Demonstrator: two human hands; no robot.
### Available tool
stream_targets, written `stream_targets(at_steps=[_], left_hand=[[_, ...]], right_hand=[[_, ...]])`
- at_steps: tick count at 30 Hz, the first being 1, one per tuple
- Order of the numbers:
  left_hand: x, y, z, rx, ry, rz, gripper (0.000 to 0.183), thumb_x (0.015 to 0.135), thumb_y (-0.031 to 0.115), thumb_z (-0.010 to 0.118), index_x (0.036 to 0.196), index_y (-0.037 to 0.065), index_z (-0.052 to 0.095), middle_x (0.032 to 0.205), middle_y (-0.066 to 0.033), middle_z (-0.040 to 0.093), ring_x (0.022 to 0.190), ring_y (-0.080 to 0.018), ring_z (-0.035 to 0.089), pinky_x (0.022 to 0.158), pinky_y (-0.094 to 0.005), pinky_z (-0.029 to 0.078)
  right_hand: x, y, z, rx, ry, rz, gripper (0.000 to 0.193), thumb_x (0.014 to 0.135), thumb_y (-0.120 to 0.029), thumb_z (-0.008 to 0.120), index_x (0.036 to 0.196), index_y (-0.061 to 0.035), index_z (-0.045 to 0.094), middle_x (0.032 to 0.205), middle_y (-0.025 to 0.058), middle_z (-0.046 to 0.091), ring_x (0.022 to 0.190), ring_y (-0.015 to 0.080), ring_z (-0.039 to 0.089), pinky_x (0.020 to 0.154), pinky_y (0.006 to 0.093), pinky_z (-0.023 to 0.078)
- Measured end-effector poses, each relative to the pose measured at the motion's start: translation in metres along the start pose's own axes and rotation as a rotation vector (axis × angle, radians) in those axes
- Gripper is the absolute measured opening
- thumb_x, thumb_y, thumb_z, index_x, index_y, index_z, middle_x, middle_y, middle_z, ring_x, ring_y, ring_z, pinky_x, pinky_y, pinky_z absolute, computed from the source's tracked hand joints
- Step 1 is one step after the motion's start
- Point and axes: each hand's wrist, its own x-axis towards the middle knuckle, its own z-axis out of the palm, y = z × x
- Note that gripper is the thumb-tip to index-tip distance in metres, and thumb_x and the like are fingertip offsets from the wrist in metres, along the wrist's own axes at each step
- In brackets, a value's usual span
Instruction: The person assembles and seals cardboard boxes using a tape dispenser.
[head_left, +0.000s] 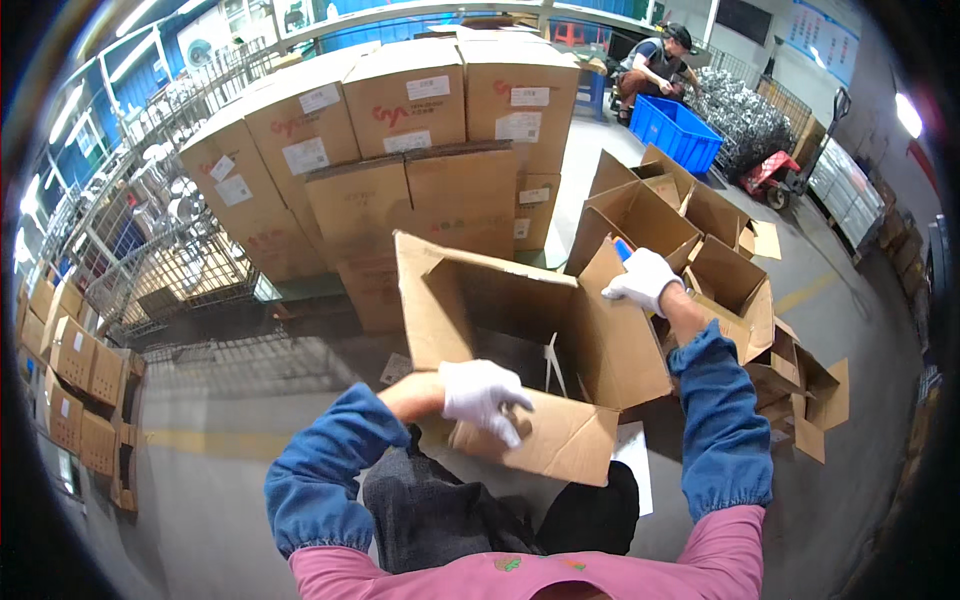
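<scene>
The box (525, 305) is by the knees (430, 505), mouth up, longways left to right. Left hand (485, 395), half open, empty, meets its near flap (560, 435); right hand (645, 280) grips a blue thing (622, 248). Gray floor (230, 500), stacked boxes (410, 105) beyond.

Ahead of you, labelled cartons (406, 102) stand stacked; farther right, a blue crate (672, 130) sits beside shiny, probably metal parts (742, 120), with a red pallet truck (770, 172) standing near them.

carton stack (405, 100) behind the box (603, 350)
</scene>
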Motion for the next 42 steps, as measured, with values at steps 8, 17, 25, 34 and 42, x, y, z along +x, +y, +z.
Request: stream_targets(at_steps=[8, 17, 25, 34, 42], left_hand=[[0.052, -0.023, -0.029, 0.131, 0.347, -0.726, 0.067, 0.087, 0.046, 0.049, 0.141, 0.012, 0.026, 0.132, -0.0245, 0.043, 0.11, -0.039, 0.052, 0.093, -0.0409, 0.043], [0.091, -0.057, -0.048, 0.034, 0.599, -0.869, 0.083, 0.078, 0.061, 0.051, 0.144, 0.029, 0.013, 0.145, -0.0253, 0.019, 0.118, -0.0411, 0.046, 0.096, -0.0415, 0.042], [0.131, -0.105, -0.012, 0.461, 0.307, -0.128, 0.043, 0.079, 0.022, 0.057, 0.122, 0.022, 0.054, 0.124, -0.0066, 0.054, 0.126, -0.0219, 0.04, 0.109, -0.0476, 0.021], [0.083, -0.008, -0.024, 0.599, -0.167, 0.015, 0.016, 0.069, 0.019, 0.059, 0.077, 0.011, 0.07, 0.076, -0.0118, 0.067, 0.075, -0.031, 0.065, 0.067, -0.0393, 0.051], [0.007, -0.044, 0.029, -0.836, -0.116, 0.114, 0.057, 0.075, 0.017, 0.06, 0.129, 0.007, 0.049, 0.127, -0.0152, 0.053, 0.107, -0.0267, 0.057, 0.091, -0.0383, 0.045]], right_hand=[[0.012, -0.002, 0.032, -0.085, 0.181, -0.011, 0.04, 0.064, -0.036, 0.062, 0.081, -0.0003, 0.069, 0.084, 0.0213, 0.066, 0.082, 0.0338, 0.064, 0.074, 0.0387, 0.051], [0.011, -0.031, 0.054, -0.286, 0.122, -0.007, 0.024, 0.07, -0.021, 0.054, 0.079, -0.0067, 0.071, 0.079, 0.0154, 0.068, 0.074, 0.0308, 0.066, 0.059, 0.0428, 0.05], [0.014, 0.0, 0.048, -0.217, 0.024, 0.021, 0.028, 0.072, -0.021, 0.053, 0.086, -0.0055, 0.07, 0.088, 0.0174, 0.067, 0.083, 0.033, 0.065, 0.069, 0.0428, 0.05], [0.01, 0.045, -0.006, -0.091, 0.294, 0.309, 0.043, 0.068, -0.025, 0.064, 0.103, 0.0001, 0.064, 0.097, 0.0211, 0.064, 0.09, 0.0319, 0.063, 0.079, 0.0398, 0.049], [-0.018, 0.003, 0.009, -0.044, 0.056, 0.055, 0.041, 0.067, -0.034, 0.06, 0.088, 0.0011, 0.067, 0.092, 0.0228, 0.064, 0.089, 0.0345, 0.063, 0.079, 0.0389, 0.05]])
